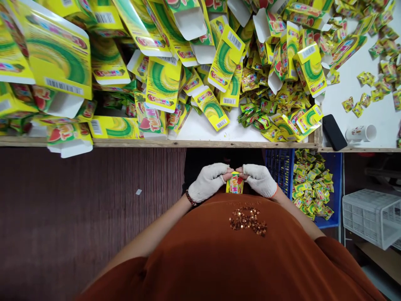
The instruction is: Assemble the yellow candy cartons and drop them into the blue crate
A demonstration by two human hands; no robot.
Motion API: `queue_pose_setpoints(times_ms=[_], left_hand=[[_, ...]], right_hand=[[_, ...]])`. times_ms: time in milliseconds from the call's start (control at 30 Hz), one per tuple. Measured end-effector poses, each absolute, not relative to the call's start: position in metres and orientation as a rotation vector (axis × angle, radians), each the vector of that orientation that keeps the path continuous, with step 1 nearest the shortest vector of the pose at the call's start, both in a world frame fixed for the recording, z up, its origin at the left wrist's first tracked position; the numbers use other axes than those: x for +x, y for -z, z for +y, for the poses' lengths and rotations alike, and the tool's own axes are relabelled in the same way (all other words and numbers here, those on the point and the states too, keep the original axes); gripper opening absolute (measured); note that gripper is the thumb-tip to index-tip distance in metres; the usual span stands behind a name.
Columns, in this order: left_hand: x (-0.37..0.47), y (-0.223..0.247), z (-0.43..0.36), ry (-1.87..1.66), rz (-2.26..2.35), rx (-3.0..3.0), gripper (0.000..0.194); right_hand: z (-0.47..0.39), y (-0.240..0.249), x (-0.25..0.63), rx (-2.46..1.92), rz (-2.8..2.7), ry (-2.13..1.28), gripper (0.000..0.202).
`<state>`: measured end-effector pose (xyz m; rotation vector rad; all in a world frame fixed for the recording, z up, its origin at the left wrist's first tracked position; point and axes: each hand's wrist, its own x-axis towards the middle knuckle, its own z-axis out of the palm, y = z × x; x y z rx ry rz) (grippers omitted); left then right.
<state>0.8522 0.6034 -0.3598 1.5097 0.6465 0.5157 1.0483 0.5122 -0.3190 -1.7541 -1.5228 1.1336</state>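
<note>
Close to my body, below the table edge, I hold a small yellow carton (234,184) with a watermelon print and pink lettering. My left hand (207,180) grips its upper left side, and my right hand (258,179) grips its upper right side. Both wear white gloves with bare fingertips, closed on the carton's top end. Flat and open yellow cartons (163,83) lie heaped on the table in front of me. Among them, toward the right, is a pile of small wrapped sweets (260,110).
A wooden edge strip (200,144) borders the table. To the right are a black phone (334,132), a white mug (361,133) and scattered sweets. Below stand a blue crate (336,196) filled with wrapped sweets and a white plastic basket (366,213).
</note>
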Motion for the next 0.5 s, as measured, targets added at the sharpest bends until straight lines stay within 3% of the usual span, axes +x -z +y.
queue_pose_setpoints(times_ms=[200,333,500], left_hand=[[0.852,0.364,0.597,-0.529,0.584,1.617,0.019],[0.868,0.352,0.612,-0.482,0.586,1.714,0.019],[0.897,0.323,0.648,-0.675,0.724,1.936,0.02]], right_hand=[[0.499,0.329,1.048,-1.704,-1.471,-1.176,0.024],[0.503,0.328,1.052,-1.805,-1.017,-1.259,0.029],[0.487,0.314,1.108,-1.309,-0.392,-1.015,0.023]])
